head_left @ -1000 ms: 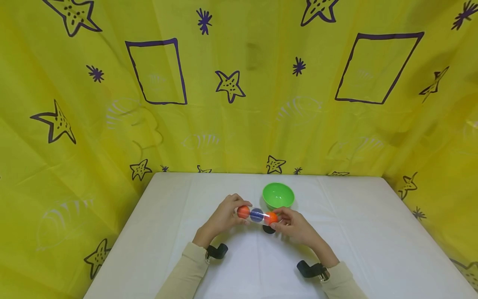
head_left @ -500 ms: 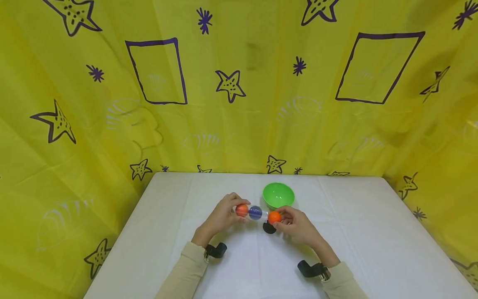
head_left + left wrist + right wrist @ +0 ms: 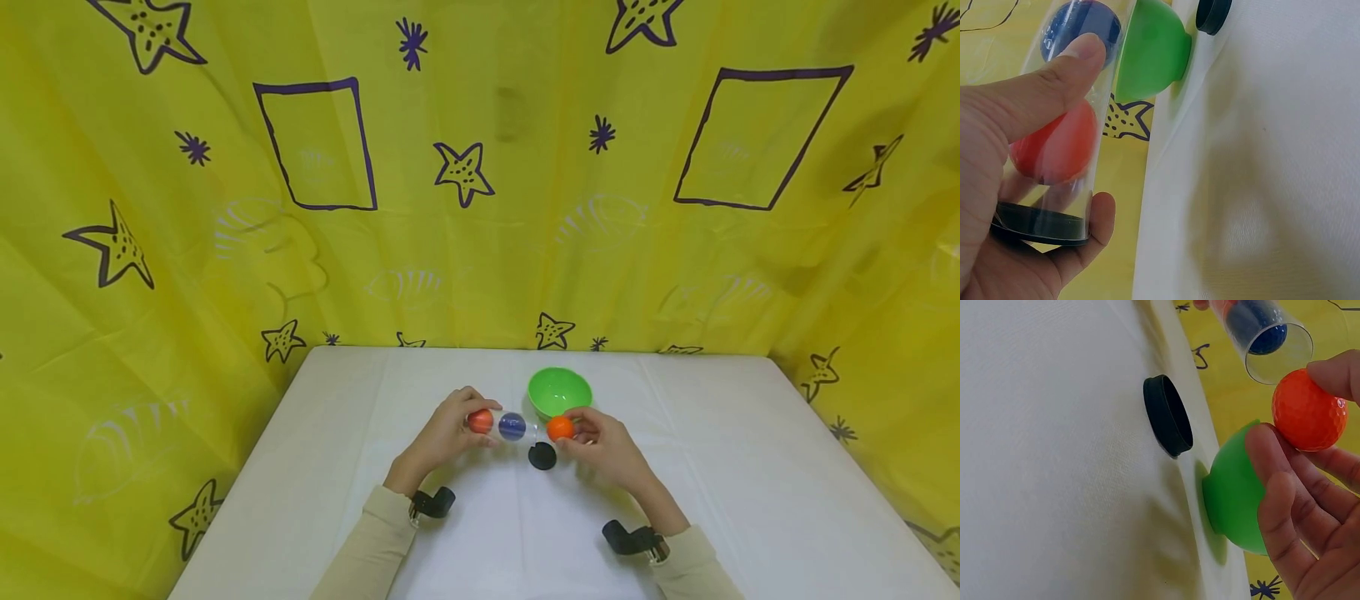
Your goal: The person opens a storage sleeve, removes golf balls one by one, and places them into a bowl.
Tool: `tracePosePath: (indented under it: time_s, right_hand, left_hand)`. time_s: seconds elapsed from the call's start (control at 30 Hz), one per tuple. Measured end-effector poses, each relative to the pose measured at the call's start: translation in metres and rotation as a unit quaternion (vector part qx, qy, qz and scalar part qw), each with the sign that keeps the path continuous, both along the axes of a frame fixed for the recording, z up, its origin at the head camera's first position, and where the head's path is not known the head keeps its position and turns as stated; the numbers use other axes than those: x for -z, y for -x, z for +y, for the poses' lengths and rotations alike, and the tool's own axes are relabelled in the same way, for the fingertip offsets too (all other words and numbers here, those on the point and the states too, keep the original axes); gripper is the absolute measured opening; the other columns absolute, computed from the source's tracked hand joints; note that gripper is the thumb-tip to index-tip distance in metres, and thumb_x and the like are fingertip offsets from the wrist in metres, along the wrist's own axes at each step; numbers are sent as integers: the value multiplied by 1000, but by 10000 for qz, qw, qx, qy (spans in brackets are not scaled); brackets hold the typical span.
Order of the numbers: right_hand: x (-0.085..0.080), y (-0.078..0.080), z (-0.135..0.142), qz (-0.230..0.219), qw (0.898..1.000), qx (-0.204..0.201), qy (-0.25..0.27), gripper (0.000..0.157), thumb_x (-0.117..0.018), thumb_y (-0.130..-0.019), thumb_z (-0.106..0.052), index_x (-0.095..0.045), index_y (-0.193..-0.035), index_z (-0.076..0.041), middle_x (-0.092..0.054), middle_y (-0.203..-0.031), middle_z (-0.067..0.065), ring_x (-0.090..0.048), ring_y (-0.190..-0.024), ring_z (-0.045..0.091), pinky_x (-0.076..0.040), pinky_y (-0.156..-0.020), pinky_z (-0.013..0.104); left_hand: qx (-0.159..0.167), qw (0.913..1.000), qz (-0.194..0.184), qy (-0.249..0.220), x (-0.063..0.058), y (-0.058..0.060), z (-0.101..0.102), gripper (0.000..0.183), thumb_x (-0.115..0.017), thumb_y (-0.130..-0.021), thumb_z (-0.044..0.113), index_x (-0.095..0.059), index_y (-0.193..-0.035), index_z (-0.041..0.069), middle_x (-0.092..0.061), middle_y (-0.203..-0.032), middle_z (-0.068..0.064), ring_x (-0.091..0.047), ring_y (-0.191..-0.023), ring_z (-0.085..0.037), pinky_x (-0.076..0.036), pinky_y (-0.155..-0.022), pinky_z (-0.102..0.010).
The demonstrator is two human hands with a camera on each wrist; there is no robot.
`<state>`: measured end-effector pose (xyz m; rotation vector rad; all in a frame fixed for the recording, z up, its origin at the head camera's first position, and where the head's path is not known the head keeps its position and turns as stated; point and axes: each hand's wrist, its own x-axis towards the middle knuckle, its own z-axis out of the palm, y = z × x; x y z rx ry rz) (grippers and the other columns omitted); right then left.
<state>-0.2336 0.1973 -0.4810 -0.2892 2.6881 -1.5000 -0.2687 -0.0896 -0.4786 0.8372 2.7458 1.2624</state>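
My left hand (image 3: 447, 429) grips a clear plastic tube (image 3: 1066, 200) by its end with the black base. Inside the tube sit a red-orange ball (image 3: 1057, 142) near that base and a dark blue ball (image 3: 512, 427) toward the other end. The tube's uncapped mouth (image 3: 1279, 353) faces my right hand (image 3: 603, 446). That hand pinches an orange golf ball (image 3: 1310, 410) between thumb and fingers, just outside the mouth and apart from it. A black round cap (image 3: 1167, 416) lies on the table below the tube's mouth.
A green bowl (image 3: 559, 392) stands on the white-covered table (image 3: 720, 467) just behind the hands. Yellow curtain (image 3: 525, 242) with star drawings hangs behind the table and along both sides. Each wrist wears a black camera mount (image 3: 630, 539).
The orange golf ball has come out of the tube's mouth, pulled to the right by my right hand. The left hand and tube have shifted slightly left. More of the black cap shows.
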Motion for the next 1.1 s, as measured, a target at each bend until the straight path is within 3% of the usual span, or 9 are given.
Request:
tracePosePath:
  time_s: [0.23, 0.5, 0.9, 1.1]
  right_hand:
    - [-3, -2, 4, 438, 9990, 8, -82, 39, -76, -82, -28, -62, -115, -12, -66, -98, 5, -59, -81, 16, -48, -65, 24]
    - [-7, -1, 8, 512, 9983, 217, -177, 37, -77, -81, -25, -63, -113, -13, -67, -99, 5, -59, -82, 16, -48, -63, 24]
    - [-10, 4, 16, 1058, 9917, 667, -309, 37, -77, -82, -25, -64, -113, -12, -66, -95, 4, -58, -87, 20, -50, -69, 20]
    - [-10, 10, 16, 1074, 9895, 869, -434, 42, -76, -83, -30, -62, -118, -12, -64, -106, 5, -57, -96, 22, -48, -75, 20]
  left_hand:
    - [-35, 9999, 103, 47, -2, -2, 0, 46, -82, -75, 17, -67, -118, 20, -53, -105, 3, -49, -99, -14, -47, -86, -26]
    - [-25, 10000, 34, 67, -3, -3, -1, 47, -82, -76, 20, -66, -120, 22, -57, -110, -10, -47, -97, -15, -45, -84, -27]
    - [8, 10000, 54, 61, -3, -2, -3, 49, -81, -76, 21, -65, -122, 18, -58, -112, -12, -47, -97, -15, -44, -84, -27]
    - [15, 9999, 91, 81, -4, -2, -2, 49, -81, -76, 21, -65, -122, 16, -58, -112, -13, -48, -98, -16, -46, -86, -29]
